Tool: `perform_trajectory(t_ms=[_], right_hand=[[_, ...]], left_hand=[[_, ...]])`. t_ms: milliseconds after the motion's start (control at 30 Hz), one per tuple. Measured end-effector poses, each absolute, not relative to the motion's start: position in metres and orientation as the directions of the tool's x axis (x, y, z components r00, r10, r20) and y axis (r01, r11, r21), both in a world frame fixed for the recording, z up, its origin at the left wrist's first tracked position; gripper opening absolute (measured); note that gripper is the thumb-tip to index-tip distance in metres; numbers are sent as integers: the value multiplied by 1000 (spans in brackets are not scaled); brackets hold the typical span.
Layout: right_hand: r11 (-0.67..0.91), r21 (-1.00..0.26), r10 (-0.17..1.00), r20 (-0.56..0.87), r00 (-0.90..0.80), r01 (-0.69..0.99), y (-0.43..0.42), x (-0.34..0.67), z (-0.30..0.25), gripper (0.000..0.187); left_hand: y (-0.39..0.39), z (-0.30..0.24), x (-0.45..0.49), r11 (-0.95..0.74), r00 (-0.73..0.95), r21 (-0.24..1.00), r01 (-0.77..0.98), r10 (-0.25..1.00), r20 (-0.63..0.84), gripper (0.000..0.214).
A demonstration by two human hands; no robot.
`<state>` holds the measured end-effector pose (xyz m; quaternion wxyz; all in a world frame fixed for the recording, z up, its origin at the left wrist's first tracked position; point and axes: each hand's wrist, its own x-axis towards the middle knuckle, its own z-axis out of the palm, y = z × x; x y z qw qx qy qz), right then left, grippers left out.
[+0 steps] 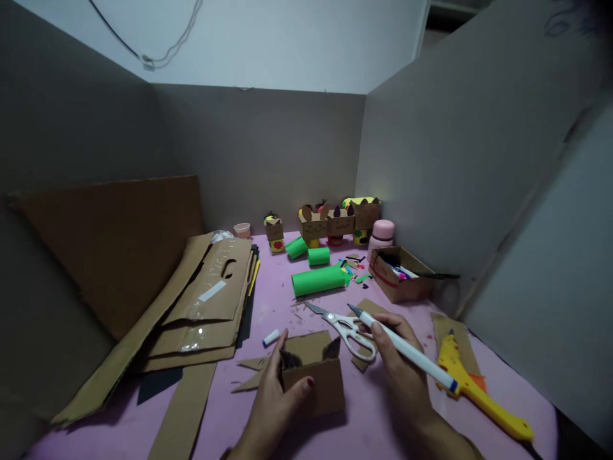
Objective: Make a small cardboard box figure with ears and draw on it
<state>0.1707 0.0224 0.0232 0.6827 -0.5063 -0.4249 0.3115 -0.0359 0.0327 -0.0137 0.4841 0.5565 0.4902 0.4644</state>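
Observation:
My left hand (pixel 275 399) is wrapped round a small brown cardboard box (pixel 320 377) with dark ear shapes on top, thumb on its front face. My right hand (pixel 400 364) is closed on a white marker pen (pixel 407 348), its uncapped tip pointing up and left above the box. White-handled scissors (pixel 347 329) lie on the pink table just behind the box, next to my right fingers. The marker's white cap (pixel 271 337) lies left of the box.
Flattened cardboard sheets (pixel 205 300) are stacked at left. Green paper rolls (pixel 318 280) and small cardboard figures (pixel 330 223) stand at the back. An open carton (pixel 400 275) of supplies and a pink bottle (pixel 382 233) sit at right. A yellow glue gun (pixel 472 386) lies near the right edge.

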Motion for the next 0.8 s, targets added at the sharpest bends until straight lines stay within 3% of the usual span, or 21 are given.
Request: perform_trajectory(t_ms=[333, 533, 800], right_hand=[[213, -966, 904, 139, 404, -145, 21, 159, 11, 40], [360, -927, 834, 271, 482, -103, 24, 176, 16, 30], [512, -855, 805, 511, 301, 81, 12, 185, 5, 16]], left_hand=[[35, 1, -26, 42, 30, 998, 55, 999, -43, 102], [46, 1, -21, 5, 70, 991, 135, 997, -15, 102], [46, -2, -23, -9, 76, 982, 187, 997, -6, 87]])
